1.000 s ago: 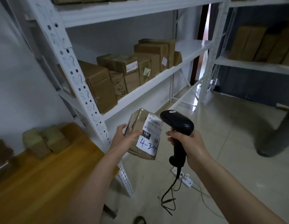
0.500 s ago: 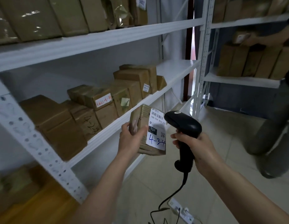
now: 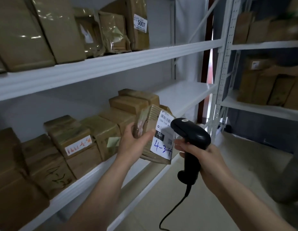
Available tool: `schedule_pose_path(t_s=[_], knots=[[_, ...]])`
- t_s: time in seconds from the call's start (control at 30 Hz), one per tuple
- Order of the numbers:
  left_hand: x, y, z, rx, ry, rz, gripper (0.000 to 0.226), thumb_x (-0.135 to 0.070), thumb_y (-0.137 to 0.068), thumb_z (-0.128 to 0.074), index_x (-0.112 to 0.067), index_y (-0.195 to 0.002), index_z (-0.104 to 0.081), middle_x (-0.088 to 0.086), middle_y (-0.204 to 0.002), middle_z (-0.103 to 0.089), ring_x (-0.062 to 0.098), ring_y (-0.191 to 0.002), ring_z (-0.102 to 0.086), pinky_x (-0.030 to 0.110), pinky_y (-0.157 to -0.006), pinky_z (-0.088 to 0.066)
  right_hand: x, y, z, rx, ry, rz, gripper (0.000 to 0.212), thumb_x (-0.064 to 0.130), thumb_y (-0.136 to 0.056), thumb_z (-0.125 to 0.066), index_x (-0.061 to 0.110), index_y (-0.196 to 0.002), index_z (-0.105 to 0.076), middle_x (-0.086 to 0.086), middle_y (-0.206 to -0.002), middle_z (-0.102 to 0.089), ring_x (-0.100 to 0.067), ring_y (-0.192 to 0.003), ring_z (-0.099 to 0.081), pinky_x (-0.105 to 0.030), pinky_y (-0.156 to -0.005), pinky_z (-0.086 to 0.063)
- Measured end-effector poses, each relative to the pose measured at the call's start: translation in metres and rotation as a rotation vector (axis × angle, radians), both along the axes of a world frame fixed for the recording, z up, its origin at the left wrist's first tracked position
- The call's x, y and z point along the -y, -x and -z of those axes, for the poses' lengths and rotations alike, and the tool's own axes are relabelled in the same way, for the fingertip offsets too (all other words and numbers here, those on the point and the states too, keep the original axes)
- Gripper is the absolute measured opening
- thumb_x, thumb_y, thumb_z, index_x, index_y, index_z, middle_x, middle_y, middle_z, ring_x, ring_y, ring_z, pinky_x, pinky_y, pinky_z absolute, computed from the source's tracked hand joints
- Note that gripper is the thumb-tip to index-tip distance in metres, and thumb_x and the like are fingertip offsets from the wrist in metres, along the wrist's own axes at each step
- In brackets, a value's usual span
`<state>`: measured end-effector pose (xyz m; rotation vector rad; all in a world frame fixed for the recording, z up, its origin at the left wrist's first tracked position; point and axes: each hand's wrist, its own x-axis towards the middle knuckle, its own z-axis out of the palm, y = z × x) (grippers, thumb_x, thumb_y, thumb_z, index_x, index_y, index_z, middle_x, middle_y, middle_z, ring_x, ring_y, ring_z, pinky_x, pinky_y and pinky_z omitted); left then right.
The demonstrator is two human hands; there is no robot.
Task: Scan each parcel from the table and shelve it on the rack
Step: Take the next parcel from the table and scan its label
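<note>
My left hand (image 3: 134, 143) grips a small brown taped parcel (image 3: 150, 120) whose white label reads "4-3-4" in blue. It is held upright in front of the middle shelf (image 3: 183, 95) of the white rack. A black corded barcode scanner (image 3: 191, 140) is in my right hand (image 3: 204, 158), its head right beside the parcel's label. A row of brown parcels (image 3: 101, 134) stands on the middle shelf behind my left hand. The table is out of view.
The upper shelf (image 3: 111, 64) carries more brown parcels, one labelled 5007 (image 3: 140, 24). The right end of the middle shelf is bare. A second rack (image 3: 264, 110) with parcels stands at the right. The scanner cable (image 3: 174, 207) hangs toward the tiled floor.
The view has swung up from the wooden table to the rack. Both hands have risen with the parcel and scanner, now level with the middle shelf's parcels.
</note>
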<state>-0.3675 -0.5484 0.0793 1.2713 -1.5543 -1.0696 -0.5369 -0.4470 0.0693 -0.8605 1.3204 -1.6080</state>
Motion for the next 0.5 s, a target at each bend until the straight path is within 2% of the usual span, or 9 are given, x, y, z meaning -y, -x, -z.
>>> schedule_pose_path(t_s=[0.07,0.17,0.27,0.4,0.43,0.5], knots=[[0.012,0.015,-0.018,0.019,0.054,-0.012,0.071,-0.049,-0.079,-0.072,-0.031,-0.140,-0.039,-0.013,-0.124,-0.053,0.012,-0.114,-0.052,0.032,-0.093,-0.041,0.014,0.013,-0.009,-0.003,0.016,-0.024,0.022,0.017,-0.078,-0.077,0.015,-0.100,-0.072,-0.020,-0.106,-0.069,-0.036,-0.107,-0.062,-0.051,-0.101,-0.046],[0.030,0.032,-0.044,0.045,0.145,-0.038,0.081,-0.054,-0.075,-0.074,-0.035,-0.143,-0.034,-0.012,-0.129,-0.050,0.013,-0.117,-0.050,0.035,-0.099,-0.041,0.039,0.032,-0.026,0.007,0.088,-0.071,0.023,0.016,-0.080,-0.075,0.018,-0.103,-0.072,-0.015,-0.108,-0.070,-0.032,-0.109,-0.062,-0.052,-0.104,-0.042],[0.046,0.052,-0.069,0.053,0.207,-0.055,0.071,-0.053,-0.074,-0.076,-0.042,-0.133,-0.038,-0.011,-0.129,-0.053,0.015,-0.115,-0.055,0.039,-0.100,-0.045,0.070,0.051,-0.042,0.025,0.161,-0.088,0.020,0.007,-0.083,-0.069,0.016,-0.100,-0.073,-0.012,-0.103,-0.073,-0.028,-0.105,-0.065,-0.050,-0.102,-0.045],[0.069,0.081,-0.102,0.083,0.257,-0.121,0.064,-0.060,-0.067,-0.075,-0.050,-0.119,-0.040,-0.002,-0.125,-0.056,0.019,-0.104,-0.063,0.035,-0.085,-0.054,0.112,0.081,-0.065,0.056,0.248,-0.173,0.020,0.004,-0.084,-0.066,0.013,-0.100,-0.071,-0.014,-0.095,-0.071,-0.031,-0.097,-0.066,-0.043,-0.084,-0.052],[0.074,0.090,-0.113,0.101,0.270,-0.137,0.065,-0.061,-0.068,-0.073,-0.049,-0.122,-0.039,-0.001,-0.125,-0.054,0.018,-0.103,-0.062,0.030,-0.079,-0.053,0.122,0.091,-0.072,0.074,0.266,-0.201,0.021,0.003,-0.084,-0.065,0.013,-0.101,-0.071,-0.012,-0.098,-0.073,-0.028,-0.099,-0.067,-0.040,-0.085,-0.052],[0.086,0.107,-0.130,0.162,0.293,-0.154,0.066,-0.057,-0.077,-0.070,-0.041,-0.132,-0.038,-0.001,-0.126,-0.050,0.014,-0.101,-0.060,0.020,-0.067,-0.047,0.143,0.112,-0.085,0.116,0.303,-0.250,0.023,0.002,-0.083,-0.065,0.013,-0.102,-0.071,-0.016,-0.104,-0.071,-0.031,-0.104,-0.066,-0.046,-0.094,-0.051]])
